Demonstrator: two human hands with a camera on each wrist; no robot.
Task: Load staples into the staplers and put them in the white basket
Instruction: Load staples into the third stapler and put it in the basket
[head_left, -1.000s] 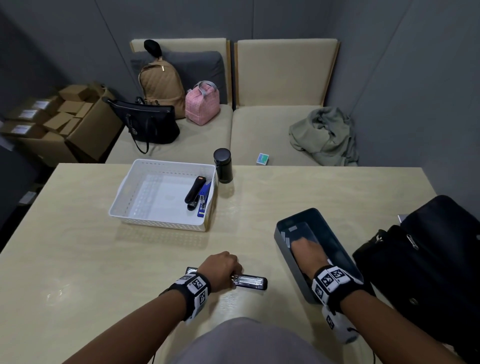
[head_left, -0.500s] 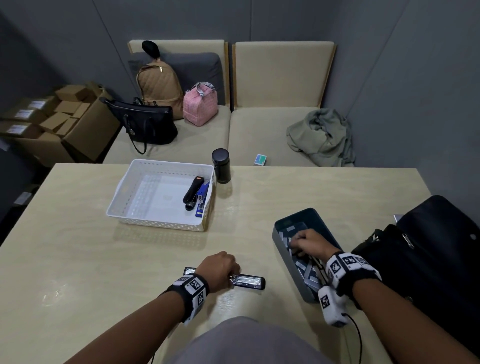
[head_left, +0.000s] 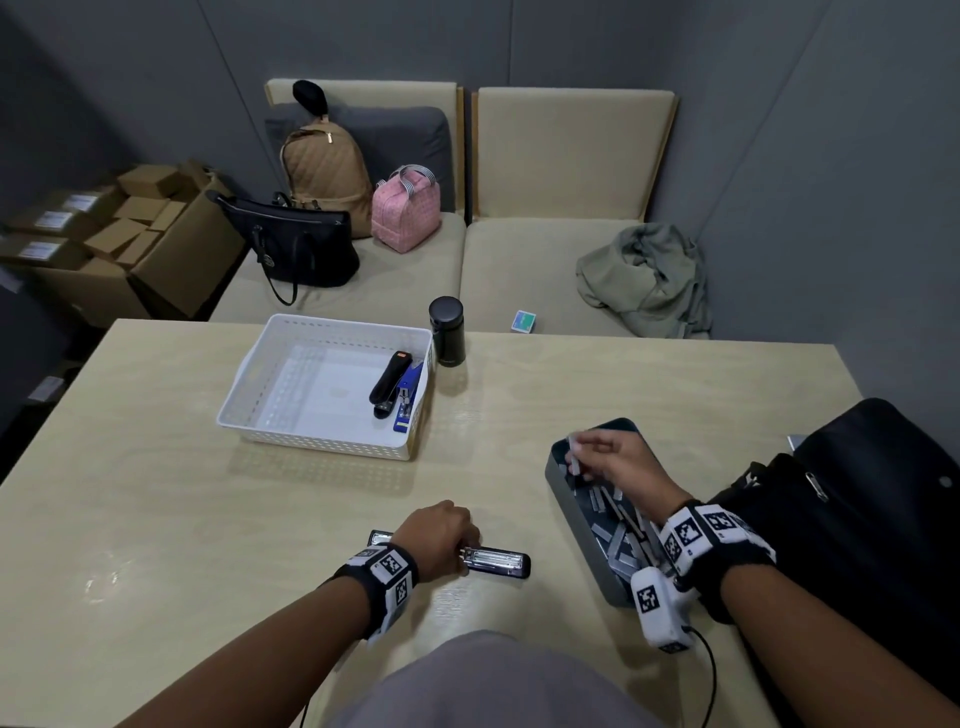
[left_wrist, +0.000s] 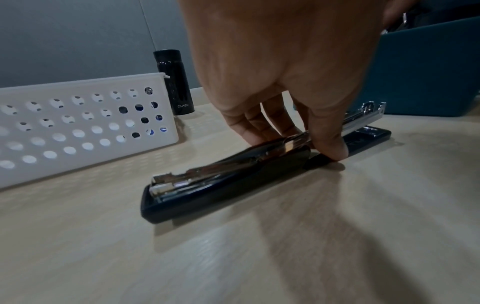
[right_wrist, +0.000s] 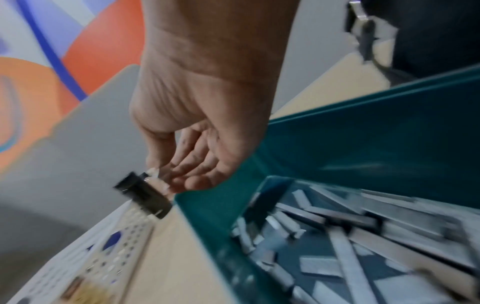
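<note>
A black stapler (head_left: 496, 562) (left_wrist: 259, 172) lies opened flat near the table's front edge, its metal staple channel facing up. My left hand (head_left: 441, 535) (left_wrist: 293, 142) grips it at the hinge, thumb and fingers on either side. My right hand (head_left: 602, 457) (right_wrist: 166, 181) is raised over the far end of the teal staple box (head_left: 576, 525) (right_wrist: 363, 144), pinching a strip of staples (head_left: 573, 454) between thumb and fingertips. The box holds several loose staple strips (right_wrist: 337, 236). The white basket (head_left: 249, 410) (left_wrist: 78, 123) at the back left contains a black stapler (head_left: 389, 382) and a blue stapler (head_left: 406, 397).
A black cylindrical flask (head_left: 447, 338) (left_wrist: 172, 82) stands right of the basket. A black bag (head_left: 872, 530) lies on the table's right side beside the teal box. Behind the table a bench carries bags and a green cloth (head_left: 644, 275).
My right hand has come up out of the teal box with a staple strip pinched in its fingers. The left hand and the opened stapler have not moved.
</note>
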